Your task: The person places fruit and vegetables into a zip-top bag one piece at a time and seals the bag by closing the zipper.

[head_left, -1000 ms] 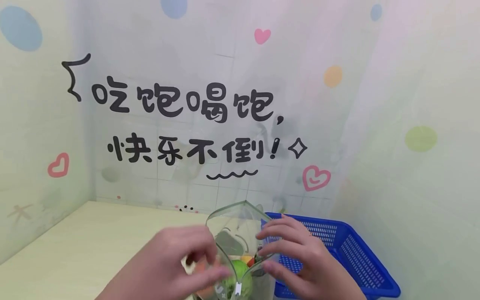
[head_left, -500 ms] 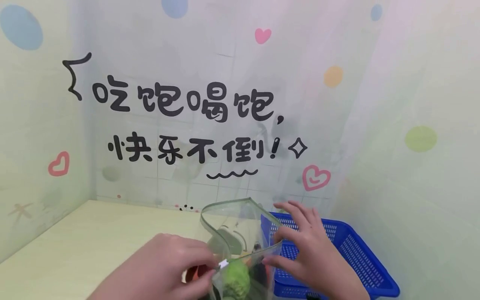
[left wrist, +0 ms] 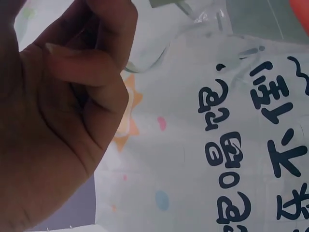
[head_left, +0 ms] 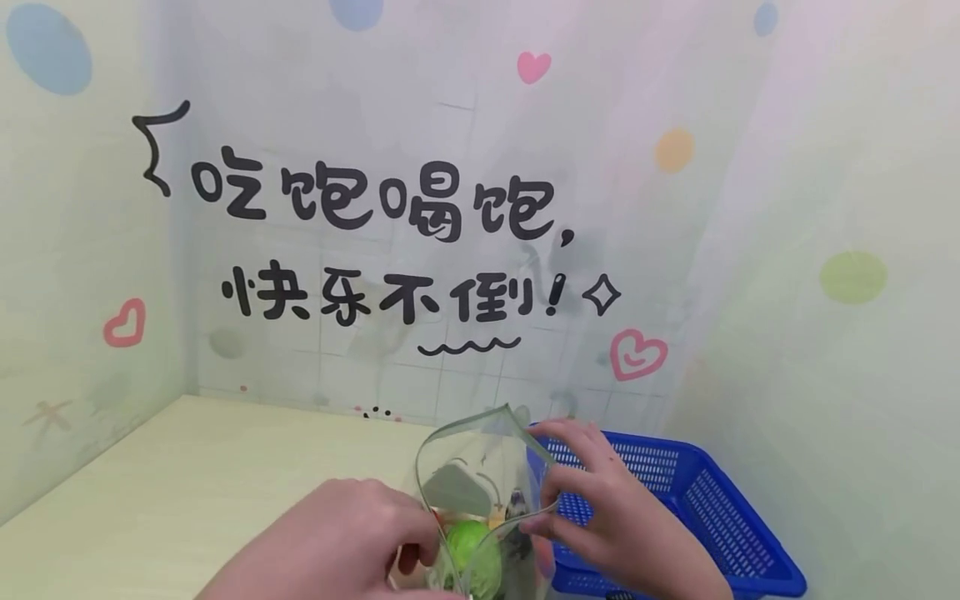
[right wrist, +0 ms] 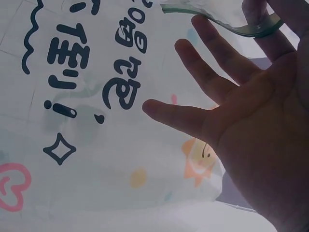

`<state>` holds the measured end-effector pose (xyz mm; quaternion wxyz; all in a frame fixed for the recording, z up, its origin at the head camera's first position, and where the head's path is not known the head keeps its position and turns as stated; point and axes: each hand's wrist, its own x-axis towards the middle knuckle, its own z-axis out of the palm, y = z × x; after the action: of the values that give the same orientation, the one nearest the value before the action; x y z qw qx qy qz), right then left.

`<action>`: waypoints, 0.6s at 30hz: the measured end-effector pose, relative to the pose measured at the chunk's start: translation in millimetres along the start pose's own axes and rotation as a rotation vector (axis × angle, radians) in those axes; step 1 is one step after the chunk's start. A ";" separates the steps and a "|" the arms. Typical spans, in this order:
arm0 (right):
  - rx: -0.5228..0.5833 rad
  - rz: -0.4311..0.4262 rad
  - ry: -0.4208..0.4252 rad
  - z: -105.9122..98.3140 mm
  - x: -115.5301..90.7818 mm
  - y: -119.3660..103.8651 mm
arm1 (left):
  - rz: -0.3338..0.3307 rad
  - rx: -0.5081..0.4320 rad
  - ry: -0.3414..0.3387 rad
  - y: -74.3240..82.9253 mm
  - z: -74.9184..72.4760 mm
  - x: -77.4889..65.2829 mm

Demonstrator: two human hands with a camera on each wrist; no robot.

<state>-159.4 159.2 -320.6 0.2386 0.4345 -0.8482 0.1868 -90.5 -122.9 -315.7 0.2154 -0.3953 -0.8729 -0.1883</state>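
A clear zip bag [head_left: 459,490] with a green-edged rim stands at the bottom middle of the head view, its mouth spread apart. Inside shows a round, light-green vegetable-like thing [head_left: 472,550], with dark and orange-red items partly hidden behind the film. My right hand [head_left: 607,508] pinches the bag's right rim between thumb and index finger; the other fingers extend, as the right wrist view also shows. On the left rim, my left hand [head_left: 352,533] has its fingers curled against the edge, its thumb low at the frame's bottom. The white zip slider is nearly cut off there.
A blue perforated plastic basket [head_left: 720,508] stands to the right, behind my right hand. The pale tabletop [head_left: 225,467] extends left of the bag. Printed wall sheeting [head_left: 375,117] with black lettering encloses the back and sides.
The bag's left rim and slider swung left, then back toward me and the right. My left hand shifted slightly right and down. My right hand's raised fingers came down closer to the rim.
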 end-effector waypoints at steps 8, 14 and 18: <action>-0.001 -0.065 0.037 -3.1 1.7 -3.8 | -0.037 0.058 -0.051 3.3 7.5 1.9; 0.070 -0.035 0.014 -6.1 -1.8 -0.2 | -0.144 -0.030 -0.128 -6.9 -10.0 -11.2; 0.044 0.038 -0.003 -4.5 -2.0 4.5 | -0.159 -0.002 -0.078 -16.6 -19.7 -21.9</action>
<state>-160.9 165.3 -318.6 0.2240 0.4236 -0.8525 0.2092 -85.8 -156.3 -313.3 0.1653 -0.3321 -0.9090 -0.1902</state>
